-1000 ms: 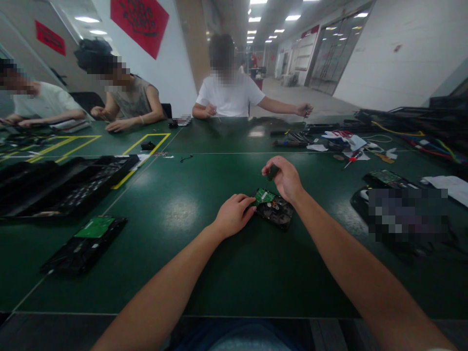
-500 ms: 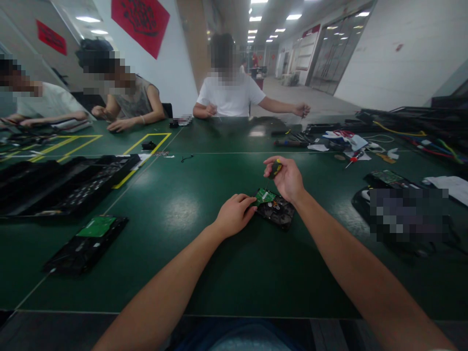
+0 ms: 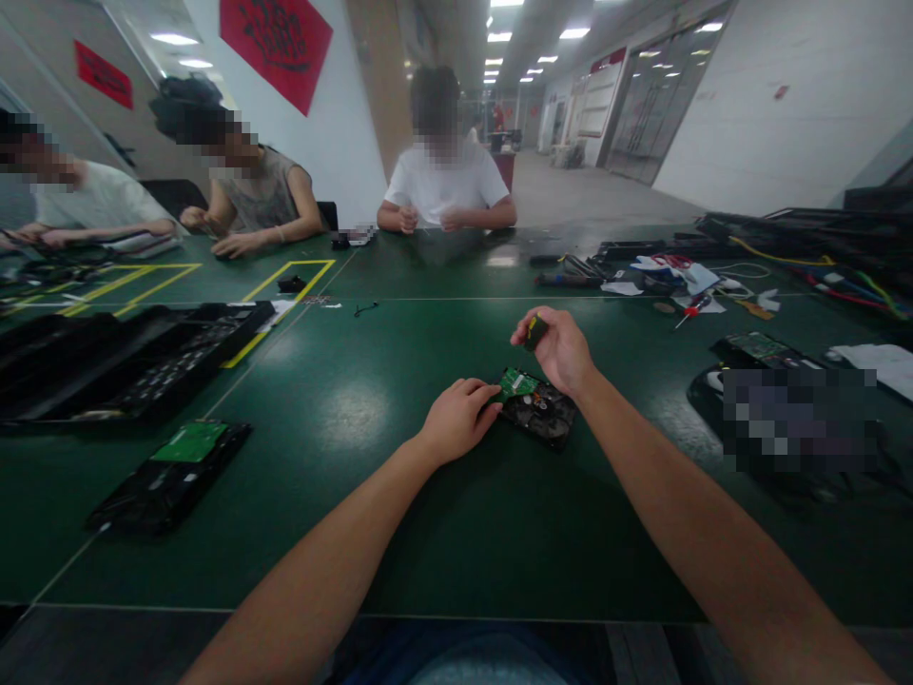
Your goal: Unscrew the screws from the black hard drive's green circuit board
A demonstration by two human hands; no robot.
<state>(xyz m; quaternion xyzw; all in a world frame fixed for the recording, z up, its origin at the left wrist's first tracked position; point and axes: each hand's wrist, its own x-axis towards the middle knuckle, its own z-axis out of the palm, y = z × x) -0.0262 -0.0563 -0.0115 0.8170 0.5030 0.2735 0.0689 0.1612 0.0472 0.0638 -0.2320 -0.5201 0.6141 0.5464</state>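
Observation:
In front of me a hard drive (image 3: 536, 416) lies on the green table, its green circuit board (image 3: 518, 382) facing up. My left hand (image 3: 460, 419) is closed at the drive's left edge, with thumb and fingertips gripping it by the board. Above the drive, my right hand (image 3: 560, 350) is wrapped around the black-and-yellow handle of a screwdriver (image 3: 534, 332). The handle is tilted, and its thin shaft points down toward the circuit board; whether the tip touches is too small to tell. The heel of my right hand is close to the drive's right corner.
Another hard drive (image 3: 171, 476) lies at the left. Behind it sits a long black casing (image 3: 143, 366). At the right are dark devices (image 3: 756, 400), a red screwdriver (image 3: 693, 310), loose tools (image 3: 574, 274) and cables (image 3: 856, 281). Several people sit across the table (image 3: 300, 552).
My right hand has turned the screwdriver handle slightly and shifted a little. My left hand and the hard drive have stayed put. The person opposite has drawn an outstretched arm back in.

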